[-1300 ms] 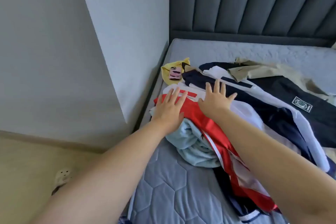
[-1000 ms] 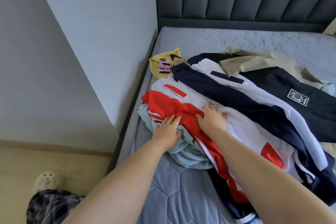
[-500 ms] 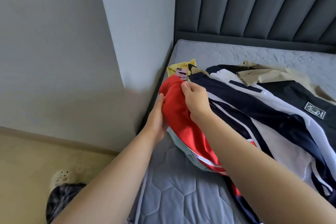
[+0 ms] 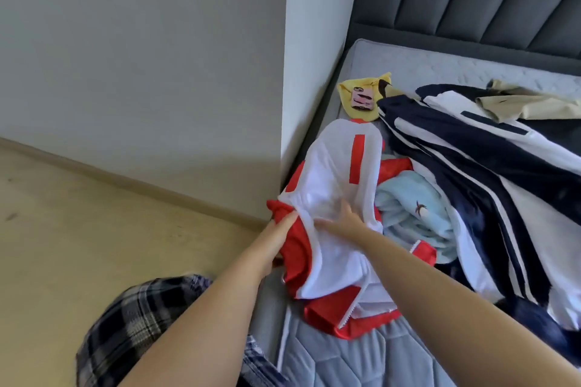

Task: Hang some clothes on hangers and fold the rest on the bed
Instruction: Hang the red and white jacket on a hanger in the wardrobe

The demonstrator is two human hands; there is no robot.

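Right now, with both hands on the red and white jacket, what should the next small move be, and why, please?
Probably draw the red and white jacket toward the bare mattress: the left hand grips its red edge, the right hand presses its white panel, and part of it overlaps the light blue garment.

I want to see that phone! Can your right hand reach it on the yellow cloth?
Probably yes. The right hand rests on the red and white jacket; the phone lies beyond it, uncovered, nothing standing between.

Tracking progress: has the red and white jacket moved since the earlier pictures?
Yes. Judged against the phone, the red and white jacket has come off the light blue garment toward the wall-side mattress edge.
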